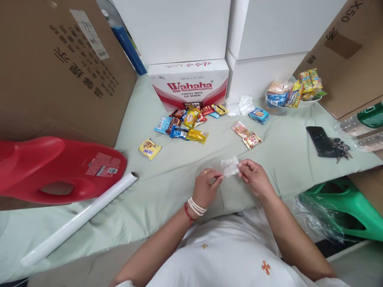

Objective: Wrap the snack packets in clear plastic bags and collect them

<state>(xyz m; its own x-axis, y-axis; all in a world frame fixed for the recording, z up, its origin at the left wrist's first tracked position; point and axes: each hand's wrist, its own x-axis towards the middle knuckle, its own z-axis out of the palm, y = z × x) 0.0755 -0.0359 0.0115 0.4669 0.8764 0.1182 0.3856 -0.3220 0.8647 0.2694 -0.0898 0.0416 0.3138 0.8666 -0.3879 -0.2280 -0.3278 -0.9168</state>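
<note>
A small clear plastic bag [229, 166] is stretched between my two hands above the green cloth. My left hand [207, 184] pinches its left edge between thumb and fingers. On the other side, my right hand [253, 176] grips the right edge with fingertips. Just beyond the bag lie a pink packet [240, 129] and a cream-and-red packet [251, 140], touching each other. A pile of wrapped snacks [191, 118] spreads farther back, left of centre. Apart from it rests a yellow snack packet [150, 148]. More clear bags [245, 105] lie near the white boxes, beside blue packets [259, 115].
A Wahaha carton [189, 85] stands behind the snacks. Bowls of snacks [295, 91] sit at the back right. A phone [320, 141] with keys [340, 148] lies at right. Leftward are a red plastic piece [80, 167], a white tube [80, 219] and a large cardboard box [68, 67].
</note>
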